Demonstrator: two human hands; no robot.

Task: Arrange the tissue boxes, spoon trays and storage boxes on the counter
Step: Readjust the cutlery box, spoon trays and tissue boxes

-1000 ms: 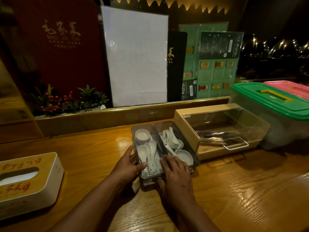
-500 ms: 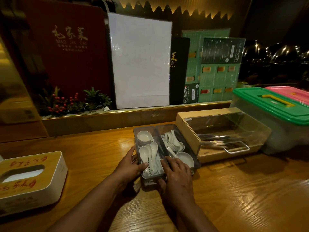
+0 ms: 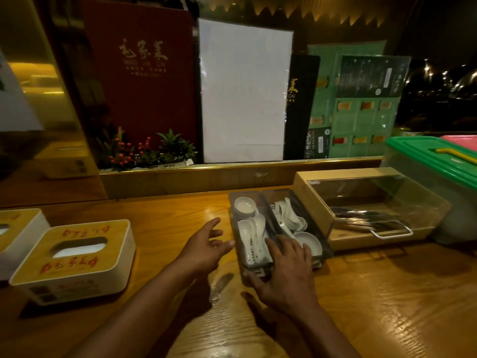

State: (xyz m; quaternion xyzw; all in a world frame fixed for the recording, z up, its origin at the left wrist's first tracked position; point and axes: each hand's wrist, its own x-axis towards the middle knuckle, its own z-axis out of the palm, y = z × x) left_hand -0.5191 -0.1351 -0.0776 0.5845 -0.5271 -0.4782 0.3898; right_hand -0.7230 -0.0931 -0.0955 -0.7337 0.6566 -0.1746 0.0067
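Two grey see-through spoon trays, the left one (image 3: 258, 197) and the right one (image 3: 293, 194), lie side by side on the wooden counter (image 3: 387, 293), holding white spoons and small dishes. My right hand (image 3: 286, 270) lies over their near ends, fingers spread on top and thumb hooked at the left tray's near corner. My left hand (image 3: 206, 245) is open just left of the left tray, fingertips close to its wall. A white tissue box (image 3: 77, 275) with a wooden top sits at the left, and a second tissue box (image 3: 18, 228) is beyond it at the frame edge.
A wooden cutlery box (image 3: 322, 177) with a clear lid touches the right tray. A green-lidded storage box (image 3: 426, 156) and a pink-lidded one (image 3: 462, 139) stand at the far right. Menus (image 3: 139, 81) and a small plant (image 3: 149, 151) line the raised ledge behind.
My left hand has come off the left spoon tray, opened and drawn slightly left. My right hand stays on the trays' near end. A second tissue box has come into view.
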